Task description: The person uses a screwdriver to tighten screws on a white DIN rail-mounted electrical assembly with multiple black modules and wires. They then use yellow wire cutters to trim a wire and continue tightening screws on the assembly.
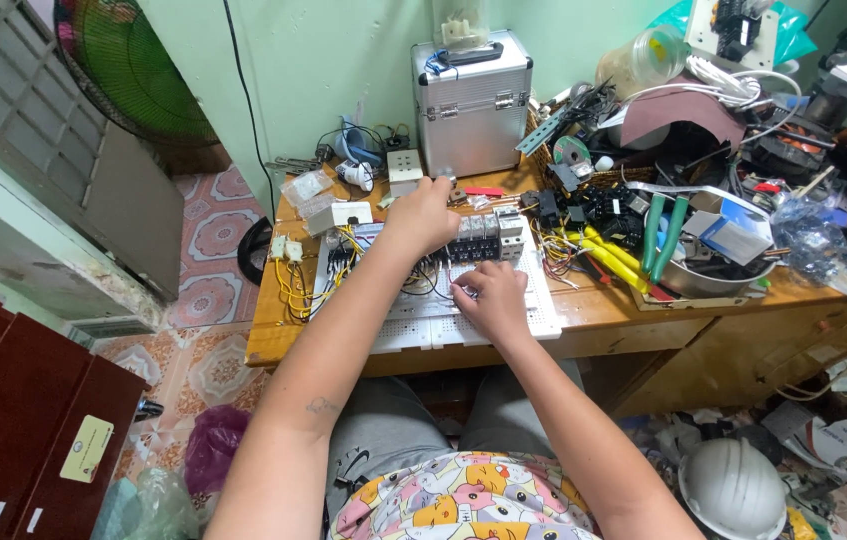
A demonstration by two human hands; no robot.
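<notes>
Both hands' fingers curl closed, left hand (426, 212) on breakers (483, 238), right hand (491, 297) pinching wires (421, 285) (metal bowl (713, 282) holds tools).

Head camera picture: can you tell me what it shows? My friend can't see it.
A person's left hand and right hand work on wired breakers on a white board. The wooden desk is cluttered with tools and a metal case.

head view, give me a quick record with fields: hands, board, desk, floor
left hand: left hand on the row of grey breakers
right hand: right hand fingers on wires at the white perforated board
board: yellow wires at its left side
desk: wooden desk, aluminium case at the back, green-handled pliers at right
floor: white hard hat
</notes>
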